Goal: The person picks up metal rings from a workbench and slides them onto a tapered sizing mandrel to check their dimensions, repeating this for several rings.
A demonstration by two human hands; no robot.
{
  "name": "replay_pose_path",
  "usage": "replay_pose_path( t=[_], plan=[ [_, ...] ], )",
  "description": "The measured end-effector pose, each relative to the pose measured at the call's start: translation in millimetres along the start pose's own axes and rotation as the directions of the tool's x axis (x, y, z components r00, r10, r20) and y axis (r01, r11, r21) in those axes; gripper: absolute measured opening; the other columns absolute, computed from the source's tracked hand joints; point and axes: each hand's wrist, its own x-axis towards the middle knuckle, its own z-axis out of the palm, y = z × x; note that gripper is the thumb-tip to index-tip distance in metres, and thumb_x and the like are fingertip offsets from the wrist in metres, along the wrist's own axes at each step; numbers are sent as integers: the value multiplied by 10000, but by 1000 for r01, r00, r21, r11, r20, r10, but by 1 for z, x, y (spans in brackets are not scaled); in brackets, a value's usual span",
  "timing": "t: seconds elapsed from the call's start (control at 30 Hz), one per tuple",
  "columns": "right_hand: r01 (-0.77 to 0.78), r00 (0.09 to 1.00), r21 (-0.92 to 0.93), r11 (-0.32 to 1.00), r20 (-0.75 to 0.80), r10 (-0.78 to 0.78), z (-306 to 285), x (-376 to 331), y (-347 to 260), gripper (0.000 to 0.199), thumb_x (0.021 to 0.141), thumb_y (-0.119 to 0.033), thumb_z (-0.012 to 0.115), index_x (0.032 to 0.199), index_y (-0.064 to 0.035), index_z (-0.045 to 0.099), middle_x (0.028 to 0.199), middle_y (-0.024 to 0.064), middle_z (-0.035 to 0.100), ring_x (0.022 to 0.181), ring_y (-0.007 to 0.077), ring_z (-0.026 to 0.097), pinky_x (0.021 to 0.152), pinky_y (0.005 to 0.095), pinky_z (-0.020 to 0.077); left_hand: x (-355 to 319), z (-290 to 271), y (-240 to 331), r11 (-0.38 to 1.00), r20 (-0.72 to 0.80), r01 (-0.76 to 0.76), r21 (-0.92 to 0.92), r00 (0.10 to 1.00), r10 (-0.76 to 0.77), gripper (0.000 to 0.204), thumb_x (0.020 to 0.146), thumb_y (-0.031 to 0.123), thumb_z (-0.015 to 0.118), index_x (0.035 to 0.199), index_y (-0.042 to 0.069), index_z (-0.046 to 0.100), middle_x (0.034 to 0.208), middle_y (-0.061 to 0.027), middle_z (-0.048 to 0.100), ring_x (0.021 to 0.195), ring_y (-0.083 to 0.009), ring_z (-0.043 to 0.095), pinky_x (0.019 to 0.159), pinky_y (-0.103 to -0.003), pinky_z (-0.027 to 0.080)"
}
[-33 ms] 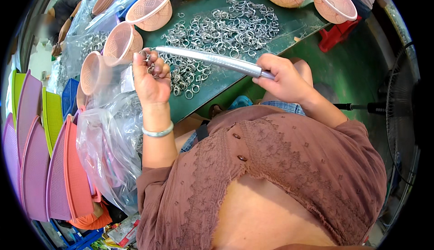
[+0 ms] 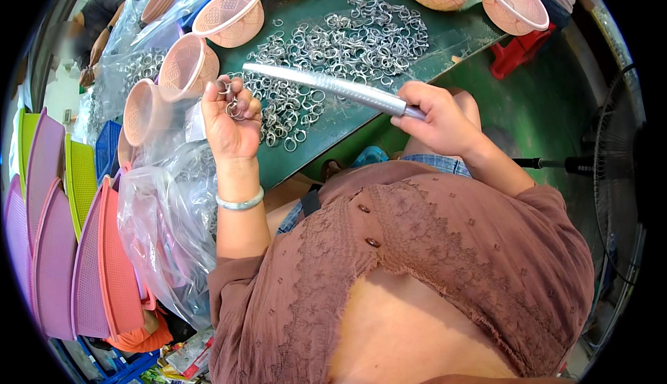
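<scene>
One tapered metal rod (image 2: 326, 87), silvery, ridged along its length, with a slimmer handle end, slants over the bench (image 2: 278, 167), its thin tip near the left hand (image 2: 233, 134). The right hand (image 2: 438, 117) is wrapped round the handle. The left hand, palm up with fingers curled, holds at least two silver rings (image 2: 234, 110); the exact number cannot be told. A heap of rings (image 2: 347, 45), too many to count, covers much of the bench. Seven pink baskets (image 2: 233, 26) curve round its far and left sides; one at the far right (image 2: 448, 1) has a few silvery pieces inside. One clear bag (image 2: 104, 82) at the left shows rings within, and one pale bangle (image 2: 241, 202) circles the left wrist
</scene>
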Motion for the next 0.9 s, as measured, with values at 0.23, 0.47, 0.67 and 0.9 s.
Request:
replay_pose_path(
  t=[0.23, 0.47, 0.67, 0.9],
  plan=[
    [-201, 977, 103, 974, -58, 208, -15, -6, -3, 131, 749, -64, 647, 807, 8, 554, 666, 12, 459, 624, 78, 425, 550, 241, 362, 4, 19, -35, 722, -220, 263, 640, 963, -156, 126, 780, 99, 594, 883, 29, 613, 711, -42, 585, 566, -118, 508, 496, -226, 397],
    [-202, 974, 82, 976, -86, 209, -18, -11, -1, 123, 760, -68, 645, 805, 5, 558, 666, 3, 469, 623, 69, 425, 545, 240, 361, 19, 39, -55, -594, 26, -98, 799, 991, -130, 145, 707, 191, 631, 753, 58, 662, 694, -142, 621, 668, -261, 615, 620, -341, 479],
    [-162, 984, 13, 987, -74, 163, -19, -12, 0, 129, 737, -58, 647, 787, 8, 548, 677, 47, 485, 614, 116, 459, 545, 259, 373, 28, 19, -43, 337, -112, 161, 928, 981, -160, 86, 795, 104, 542, 788, 26, 578, 746, -114, 612, 555, -165, 521, 507, -261, 416],
    [-101, 995, -73, 992, -22, 100, -18, -12, 0, 124, 721, -48, 637, 769, 3, 534, 683, 90, 484, 607, 172, 487, 544, 287, 385, 24, 10, -25, 951, -45, 259, 168, 966, -255, 87, 884, 60, 450, 919, 28, 523, 796, -73, 536, 571, -77, 409, 472, -182, 326]
  ],
)
